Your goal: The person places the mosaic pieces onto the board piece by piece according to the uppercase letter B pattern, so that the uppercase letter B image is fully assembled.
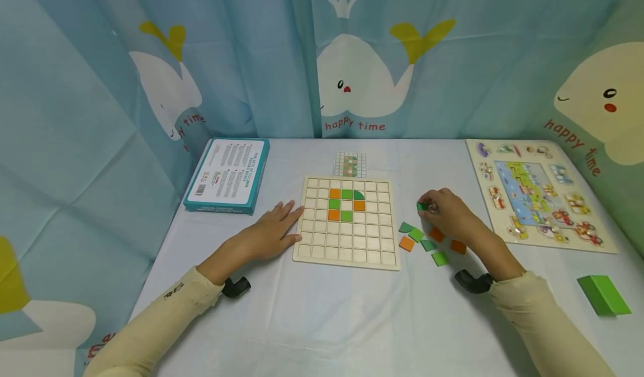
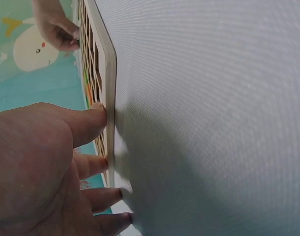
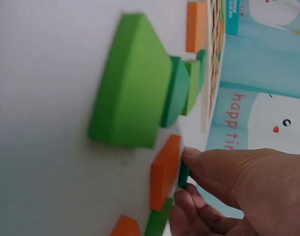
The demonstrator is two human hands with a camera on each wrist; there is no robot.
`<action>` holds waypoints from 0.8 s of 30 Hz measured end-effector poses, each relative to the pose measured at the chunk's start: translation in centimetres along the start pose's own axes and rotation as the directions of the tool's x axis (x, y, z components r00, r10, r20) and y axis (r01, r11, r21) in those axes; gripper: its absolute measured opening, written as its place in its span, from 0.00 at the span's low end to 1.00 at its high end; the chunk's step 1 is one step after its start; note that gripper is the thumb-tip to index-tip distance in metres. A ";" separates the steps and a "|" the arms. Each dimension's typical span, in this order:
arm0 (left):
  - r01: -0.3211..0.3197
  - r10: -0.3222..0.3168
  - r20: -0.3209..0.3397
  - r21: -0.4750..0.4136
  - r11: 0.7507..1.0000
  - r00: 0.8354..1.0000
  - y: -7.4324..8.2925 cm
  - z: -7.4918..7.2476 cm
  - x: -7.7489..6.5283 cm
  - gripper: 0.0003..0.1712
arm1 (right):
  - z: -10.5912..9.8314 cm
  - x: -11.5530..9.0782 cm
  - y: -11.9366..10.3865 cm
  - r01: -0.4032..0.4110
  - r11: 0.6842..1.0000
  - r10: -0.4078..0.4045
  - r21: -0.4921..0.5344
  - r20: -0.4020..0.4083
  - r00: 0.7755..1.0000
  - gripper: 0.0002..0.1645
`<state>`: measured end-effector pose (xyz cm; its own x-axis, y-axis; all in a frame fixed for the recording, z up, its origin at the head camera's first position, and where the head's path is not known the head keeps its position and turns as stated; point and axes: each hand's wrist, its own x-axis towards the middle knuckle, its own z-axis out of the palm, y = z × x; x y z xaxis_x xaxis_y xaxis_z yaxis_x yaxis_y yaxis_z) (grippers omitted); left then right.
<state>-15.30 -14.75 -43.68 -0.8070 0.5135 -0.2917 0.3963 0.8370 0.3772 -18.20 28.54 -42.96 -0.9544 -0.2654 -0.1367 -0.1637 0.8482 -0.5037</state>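
Observation:
A pale wooden grid board (image 1: 372, 243) lies mid-table, with orange, light green and dark green tiles in its upper cells, among them a dark green rounded tile (image 1: 359, 195). My left hand (image 1: 274, 230) rests at the board's left edge, fingers extended; in the left wrist view the thumb and a finger touch the rim (image 2: 110, 73). Right of the board, my right hand (image 1: 448, 215) pinches a dark green tile (image 3: 184, 173) between thumb and fingers. Loose tiles lie below and beside that hand, including an orange tile (image 1: 406, 244) and a light green tile (image 1: 439, 259).
Behind the board lies a small printed pattern card (image 1: 350, 164). A teal-edged box (image 1: 226, 175) is at the back left. On the right are a picture puzzle board (image 1: 483, 170) and a folded green piece (image 1: 604, 295). A whale-print curtain (image 1: 282, 58) encloses the table.

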 end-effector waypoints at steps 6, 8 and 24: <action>-0.003 0.003 0.002 0.002 1.000 1.000 0.0 -0.1 0.0 0.42 | 1.0 0.1 -1.1 0.024 1.000 -0.024 0.020 -0.026 0.999 0.20; -0.007 0.007 0.003 0.002 1.000 1.000 0.0 -0.1 0.0 0.42 | 1.3 0.1 -1.8 0.030 0.999 -0.029 0.029 -0.025 0.999 0.20; -0.011 0.011 0.004 0.011 1.000 1.000 -0.2 0.0 0.0 0.42 | 5.5 1.3 -9.0 0.227 0.974 -0.228 -0.010 -0.028 0.973 0.13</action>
<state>-15.39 -14.87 -43.78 -0.8009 0.5235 -0.2906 0.4100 0.8332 0.3711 -16.56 18.02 -43.33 -0.8986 -0.4387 0.0052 -0.3790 0.7702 -0.5130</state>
